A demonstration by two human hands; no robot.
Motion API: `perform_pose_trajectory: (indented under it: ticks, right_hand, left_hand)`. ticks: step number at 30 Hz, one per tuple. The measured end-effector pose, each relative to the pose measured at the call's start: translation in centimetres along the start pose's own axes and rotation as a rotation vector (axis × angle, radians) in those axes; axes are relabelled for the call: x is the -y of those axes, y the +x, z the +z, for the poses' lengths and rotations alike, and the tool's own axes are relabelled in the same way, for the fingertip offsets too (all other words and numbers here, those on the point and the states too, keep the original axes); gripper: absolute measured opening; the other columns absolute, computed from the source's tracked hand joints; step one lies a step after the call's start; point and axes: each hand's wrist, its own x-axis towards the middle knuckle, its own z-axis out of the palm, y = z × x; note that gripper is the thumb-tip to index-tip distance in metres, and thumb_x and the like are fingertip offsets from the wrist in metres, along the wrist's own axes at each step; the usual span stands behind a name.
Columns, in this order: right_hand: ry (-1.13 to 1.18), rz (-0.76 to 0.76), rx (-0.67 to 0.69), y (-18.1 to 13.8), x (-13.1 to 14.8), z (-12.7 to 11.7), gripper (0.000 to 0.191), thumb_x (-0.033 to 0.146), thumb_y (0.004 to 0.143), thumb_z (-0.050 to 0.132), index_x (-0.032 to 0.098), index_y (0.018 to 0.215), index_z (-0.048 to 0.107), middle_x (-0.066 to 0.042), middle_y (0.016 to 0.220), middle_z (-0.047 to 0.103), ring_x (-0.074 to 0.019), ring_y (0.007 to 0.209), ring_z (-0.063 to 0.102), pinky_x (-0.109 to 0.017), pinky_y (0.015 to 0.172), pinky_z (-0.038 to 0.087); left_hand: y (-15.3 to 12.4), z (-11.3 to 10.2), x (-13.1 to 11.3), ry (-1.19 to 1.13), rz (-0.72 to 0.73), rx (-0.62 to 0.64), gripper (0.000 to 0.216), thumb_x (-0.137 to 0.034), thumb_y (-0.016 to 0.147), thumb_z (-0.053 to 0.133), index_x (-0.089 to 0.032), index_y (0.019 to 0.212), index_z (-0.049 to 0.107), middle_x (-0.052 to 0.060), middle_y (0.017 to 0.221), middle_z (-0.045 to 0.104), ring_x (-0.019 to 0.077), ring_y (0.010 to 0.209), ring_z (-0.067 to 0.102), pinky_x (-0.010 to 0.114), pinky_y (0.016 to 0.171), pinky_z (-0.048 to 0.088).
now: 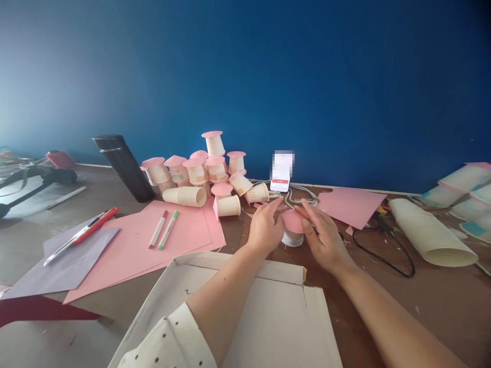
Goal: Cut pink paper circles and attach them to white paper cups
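A white paper cup (292,238) stands upside down on the brown table, with a round pink paper piece (293,221) on top. My left hand (267,226) is at its left side, thumb and fingertips at the pink paper's edge. From the right, my right hand (323,236) grips the same edge, thumb near the paper and fingers bent over the far side. Parts of the fingertips are hidden behind the paper. Just beyond the hands, a phone (280,185) leans upright with its screen lit.
Several pink-topped cups (197,171) are stacked at the back, beside nested cups (187,196) and a black flask (125,168). Markers (168,230) and a utility knife (80,235) lie on paper at left. White cardboard (268,317) lies in front; a rolled tube (431,232) is at right.
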Motion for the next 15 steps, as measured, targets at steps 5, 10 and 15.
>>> perform_pose_trajectory:
  ticks: [5,10,15]
  right_hand:
    - [-0.054,-0.012,0.012,0.07,-0.24,0.06,0.051,0.043,0.096,0.035,0.030,0.144,0.030,-0.003,0.127,0.061,-0.0237,0.129,0.042,-0.050,0.105,0.033]
    - [-0.073,-0.015,0.019,0.09,-0.22,0.01,0.052,0.045,0.095,0.035,0.029,0.144,0.029,-0.003,0.126,0.062,-0.0246,0.128,0.043,-0.050,0.104,0.033]
    - [-0.070,-0.008,0.031,0.13,-0.04,-0.11,0.053,0.046,0.095,0.036,0.030,0.145,0.028,-0.003,0.126,0.062,-0.0247,0.127,0.044,-0.050,0.103,0.033]
  left_hand:
    - [-0.08,0.38,0.25,0.104,0.107,-0.001,0.051,-0.013,0.082,0.048,-0.022,0.132,0.049,0.003,0.111,0.069,0.0204,0.111,0.055,0.040,0.105,0.036]
    - [-0.07,0.52,0.28,0.210,0.152,0.001,0.048,-0.016,0.082,0.049,-0.020,0.130,0.050,0.005,0.112,0.067,0.0219,0.108,0.055,0.041,0.101,0.038]
    - [-0.10,0.31,-0.01,0.261,0.182,0.012,0.047,-0.016,0.083,0.047,-0.019,0.129,0.051,0.005,0.110,0.068,0.0227,0.108,0.054,0.041,0.099,0.038]
